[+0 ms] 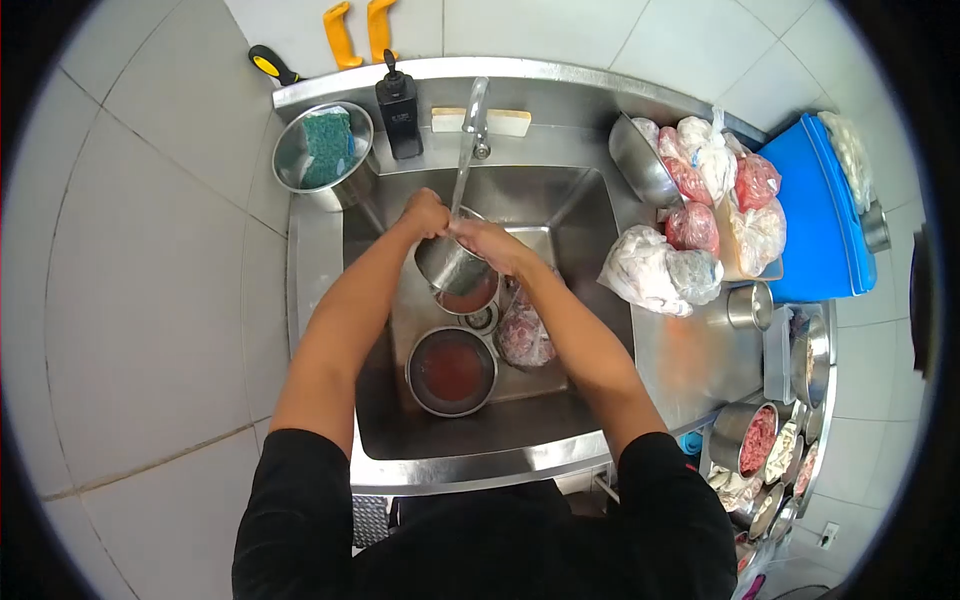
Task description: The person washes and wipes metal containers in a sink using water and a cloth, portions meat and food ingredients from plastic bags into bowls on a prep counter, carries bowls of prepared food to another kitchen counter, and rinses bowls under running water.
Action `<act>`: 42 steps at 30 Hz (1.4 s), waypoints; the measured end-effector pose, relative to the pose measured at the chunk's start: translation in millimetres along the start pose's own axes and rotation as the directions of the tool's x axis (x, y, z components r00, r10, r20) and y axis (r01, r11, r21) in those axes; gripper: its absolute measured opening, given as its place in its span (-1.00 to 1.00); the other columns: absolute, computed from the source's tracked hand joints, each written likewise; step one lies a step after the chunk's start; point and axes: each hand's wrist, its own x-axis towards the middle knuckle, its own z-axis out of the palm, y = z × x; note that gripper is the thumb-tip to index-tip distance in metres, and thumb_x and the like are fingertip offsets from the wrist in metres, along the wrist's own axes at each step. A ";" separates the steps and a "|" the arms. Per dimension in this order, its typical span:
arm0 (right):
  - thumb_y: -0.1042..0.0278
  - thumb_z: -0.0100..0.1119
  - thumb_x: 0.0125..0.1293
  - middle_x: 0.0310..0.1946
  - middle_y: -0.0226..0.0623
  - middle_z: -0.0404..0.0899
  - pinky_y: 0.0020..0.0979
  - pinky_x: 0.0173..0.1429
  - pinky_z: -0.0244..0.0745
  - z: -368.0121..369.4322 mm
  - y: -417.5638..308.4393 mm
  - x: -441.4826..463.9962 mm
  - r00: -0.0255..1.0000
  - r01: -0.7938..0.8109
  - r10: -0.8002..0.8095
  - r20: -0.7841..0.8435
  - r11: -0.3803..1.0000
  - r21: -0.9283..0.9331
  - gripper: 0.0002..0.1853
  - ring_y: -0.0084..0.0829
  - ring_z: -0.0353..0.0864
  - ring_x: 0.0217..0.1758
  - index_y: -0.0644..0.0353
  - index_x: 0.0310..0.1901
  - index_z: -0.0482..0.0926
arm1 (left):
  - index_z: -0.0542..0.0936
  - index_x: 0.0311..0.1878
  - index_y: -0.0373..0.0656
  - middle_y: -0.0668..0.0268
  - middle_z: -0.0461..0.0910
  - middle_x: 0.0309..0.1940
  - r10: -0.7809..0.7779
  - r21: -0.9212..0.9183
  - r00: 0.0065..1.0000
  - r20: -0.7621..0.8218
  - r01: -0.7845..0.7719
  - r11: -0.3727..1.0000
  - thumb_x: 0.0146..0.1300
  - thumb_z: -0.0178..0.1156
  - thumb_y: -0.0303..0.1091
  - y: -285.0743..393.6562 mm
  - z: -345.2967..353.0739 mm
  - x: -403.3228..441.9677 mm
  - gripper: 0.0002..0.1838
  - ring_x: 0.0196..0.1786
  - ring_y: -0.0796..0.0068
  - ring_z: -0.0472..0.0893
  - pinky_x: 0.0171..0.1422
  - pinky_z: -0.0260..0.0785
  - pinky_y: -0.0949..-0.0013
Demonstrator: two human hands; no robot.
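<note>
Over the sink (590, 400), a stainless steel pot (450, 267) is tilted beneath the faucet (478, 105), which appears to be running. My left hand (428, 213) is closed at the pot's upper left rim. On the rim's right side, my right hand (485, 243) grips it too; some fingers are hidden. Just below the pot is a round container of reddish liquid (468, 298), partly covered by it. A dark-rimmed pan with reddish liquid (452, 372) rests nearer to me on the sink floor. Beside it lies a clear plastic bag of meat (525, 335).
At the back left stand a metal pot with a green scouring pad (328, 150) and a black pump bottle (400, 115). Bagged meat (692, 228) crowds the right counter beside a blue bin (815, 220). Several metal bowls of food (757, 440) stand at the lower right.
</note>
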 end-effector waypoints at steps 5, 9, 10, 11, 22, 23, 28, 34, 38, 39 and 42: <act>0.26 0.09 0.36 -0.17 -0.50 0.57 -0.60 0.00 0.32 -13.9 4.3 -36.0 0.980 0.125 -0.001 0.201 0.788 -0.603 -0.73 -0.73 0.40 -0.15 0.30 -0.07 0.55 | 0.62 -0.42 -0.31 -0.02 0.61 -0.54 0.203 0.021 0.979 0.024 -0.203 0.979 -0.01 0.14 -0.42 22.8 -7.8 -15.0 -0.84 -0.54 0.24 0.63 -0.42 0.45 0.26; 0.38 0.08 0.30 -0.16 -0.46 0.58 -0.53 -0.01 0.34 6.8 -7.9 -17.2 0.982 0.159 -0.142 0.121 0.977 -0.145 -0.77 -0.64 0.46 -0.12 0.30 -0.09 0.54 | 0.61 -0.19 -0.34 -0.11 0.60 -0.38 0.438 0.157 0.887 -0.149 -0.416 0.896 -0.02 0.18 -0.38 22.5 10.3 -13.9 -0.69 -0.28 0.07 0.65 -0.17 0.45 0.20; 0.38 0.08 0.30 -0.16 -0.46 0.58 -0.53 -0.01 0.34 3.7 -4.1 -17.9 0.983 0.156 -0.139 0.118 0.978 -0.142 -0.77 -0.64 0.46 -0.12 0.30 -0.09 0.54 | 0.61 -0.15 -0.32 -0.12 0.60 -0.32 0.397 0.123 0.895 -0.203 -0.379 0.917 -0.03 0.18 -0.37 25.1 11.1 -15.3 -0.66 -0.20 0.04 0.64 -0.09 0.44 0.20; 0.39 0.06 0.29 -0.13 -0.44 0.57 -0.52 0.00 0.35 2.5 1.2 -18.0 0.982 0.131 -0.132 0.133 0.991 0.012 -0.77 -0.62 0.47 -0.10 0.31 -0.08 0.53 | 0.61 -0.12 -0.28 -0.09 0.61 -0.30 0.429 0.134 0.885 -0.179 -0.410 0.902 -0.03 0.15 -0.37 23.2 7.1 -18.7 -0.65 -0.21 0.07 0.65 -0.08 0.44 0.20; 0.33 0.03 0.17 -0.22 -0.02 0.62 -0.29 -0.03 0.47 5.4 33.8 -26.6 0.997 -0.015 0.074 0.003 0.243 -0.970 -0.73 -0.20 0.60 -0.07 0.14 -0.13 0.62 | 0.58 -0.01 -0.24 -0.02 0.63 -0.39 0.648 0.310 0.762 -0.007 -0.614 0.726 0.00 0.07 -0.33 23.7 5.4 -40.0 -0.57 -0.33 0.13 0.66 -0.10 0.49 0.25; 0.32 0.02 0.18 -0.22 -0.03 0.62 -0.24 -0.04 0.48 -8.0 39.9 -19.8 0.976 0.193 0.095 0.196 0.036 -0.980 -0.75 -0.15 0.60 -0.05 0.09 -0.15 0.62 | 0.58 -0.14 -0.30 -0.04 0.62 -0.42 0.515 0.276 0.849 0.116 -0.525 0.805 0.01 0.05 -0.34 19.8 3.2 -43.8 -0.65 -0.39 0.09 0.65 -0.15 0.49 0.21; 0.35 -0.04 0.21 -0.22 -0.16 0.62 -0.16 -0.01 0.52 -32.4 7.5 3.8 0.940 0.278 -0.003 0.342 -0.572 -0.771 -0.76 -0.10 0.61 -0.07 0.02 -0.21 0.66 | 0.58 -0.25 -0.40 -0.06 0.60 -0.51 0.354 0.098 0.871 0.341 -0.407 0.908 0.01 0.03 -0.36 23.0 8.3 -39.2 -0.69 -0.55 0.11 0.62 -0.26 0.50 0.22; 0.42 0.09 0.12 -0.22 -0.19 0.59 -0.27 -0.11 0.50 -40.4 -35.9 -7.4 0.823 0.334 -0.433 0.367 -0.153 -0.930 -0.85 -0.17 0.60 -0.15 0.17 -0.27 0.60 | 0.59 -0.30 -0.41 -0.03 0.60 -0.52 0.377 0.359 0.872 0.311 -0.476 0.803 -0.07 0.08 -0.35 -21.9 28.8 5.4 -0.68 -0.42 0.09 0.65 -0.22 0.50 0.22; 0.31 0.11 0.30 -0.25 -0.31 0.59 -0.33 -0.10 0.44 -39.8 -41.6 -33.2 0.990 0.143 -0.069 0.126 0.524 -0.840 -0.79 -0.38 0.52 -0.18 0.24 -0.13 0.53 | 0.61 -0.31 -0.26 0.00 0.59 -0.44 0.639 0.618 0.663 0.390 -0.703 0.352 -0.11 0.21 -0.29 -33.0 40.1 11.5 -0.71 -0.34 0.10 0.63 -0.17 0.47 0.17; 0.31 0.11 0.30 -0.25 -0.31 0.59 -0.33 -0.10 0.44 -33.8 -41.8 -48.0 0.989 0.144 -0.060 0.133 0.521 -0.842 -0.79 -0.38 0.52 -0.18 0.24 -0.13 0.53 | 0.61 -0.29 -0.14 0.03 0.58 -0.38 0.463 0.726 0.739 0.490 -0.640 0.252 -0.08 0.29 -0.24 -13.4 36.3 -1.9 -0.73 -0.30 0.09 0.61 -0.11 0.45 0.11; 0.22 0.05 0.38 -0.25 -0.42 0.57 -0.42 -0.10 0.40 -25.1 -30.1 -70.3 0.957 0.228 0.131 0.259 0.217 -0.949 -0.74 -0.55 0.44 -0.22 0.24 -0.08 0.52 | 0.62 -0.28 -0.17 0.04 0.60 -0.37 0.347 0.707 0.875 0.338 -0.480 0.520 0.02 0.24 -0.18 -8.1 28.9 4.2 -0.72 -0.27 0.08 0.61 -0.09 0.44 0.13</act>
